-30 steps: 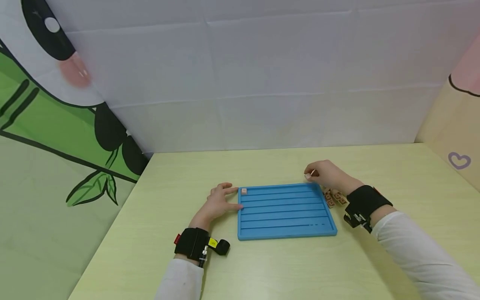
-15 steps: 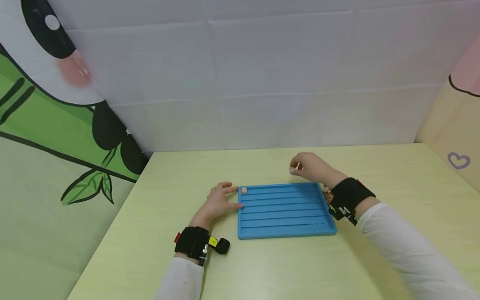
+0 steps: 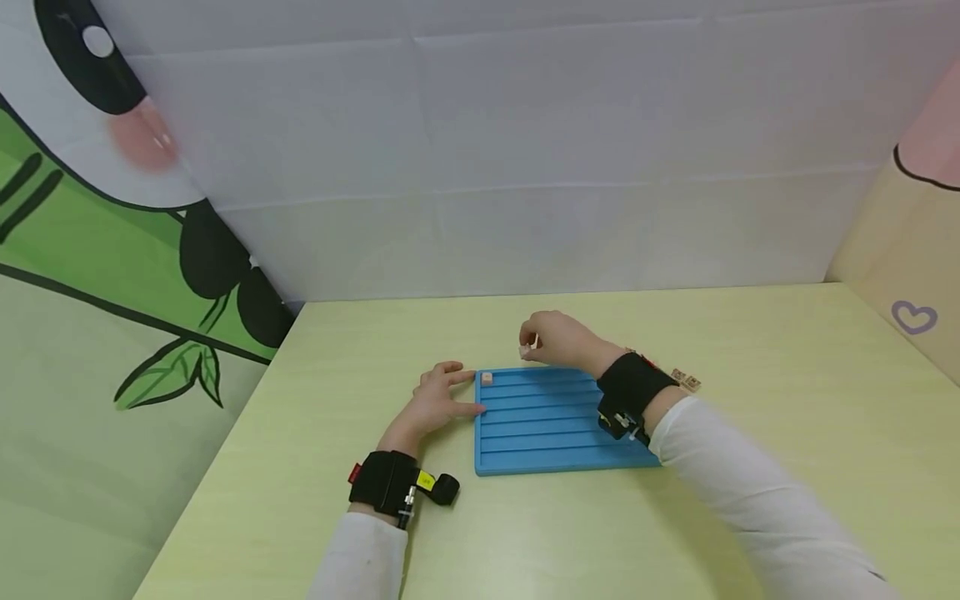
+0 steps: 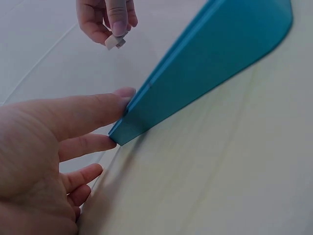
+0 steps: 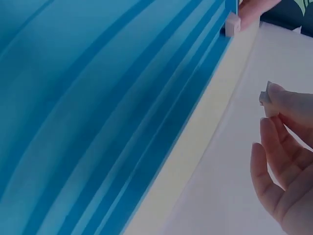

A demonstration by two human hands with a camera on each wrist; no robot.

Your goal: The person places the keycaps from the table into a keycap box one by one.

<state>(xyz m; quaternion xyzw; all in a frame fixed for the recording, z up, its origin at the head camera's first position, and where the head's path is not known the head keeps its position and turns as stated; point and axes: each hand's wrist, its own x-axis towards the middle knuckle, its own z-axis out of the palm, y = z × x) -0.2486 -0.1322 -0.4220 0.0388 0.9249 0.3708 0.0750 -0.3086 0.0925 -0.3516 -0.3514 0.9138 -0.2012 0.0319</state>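
A blue ridged tray (image 3: 555,433) lies on the table, with one small pale block (image 3: 487,378) in its far left corner. My left hand (image 3: 435,404) rests at the tray's left edge, fingers extended, thumb and index finger touching the rim. Above the tray's far edge, my right hand (image 3: 562,340) pinches another small block (image 3: 526,352) between thumb and fingertip. In the right wrist view that pinched block (image 5: 265,100) looks light with a notched side, apart from the tray. The tray's right part is hidden behind my right wrist and sleeve.
Several small brown blocks (image 3: 686,380) with markings lie on the table right of the tray, partly hidden by my right wrist. A pale wall sheet (image 3: 525,167) stands behind the table's far edge. Black camera straps (image 3: 384,486) sit on both wrists.
My right hand has moved left along the tray's far edge, carrying the pinched block from the right corner toward the left one. My left hand has stayed at the rim.
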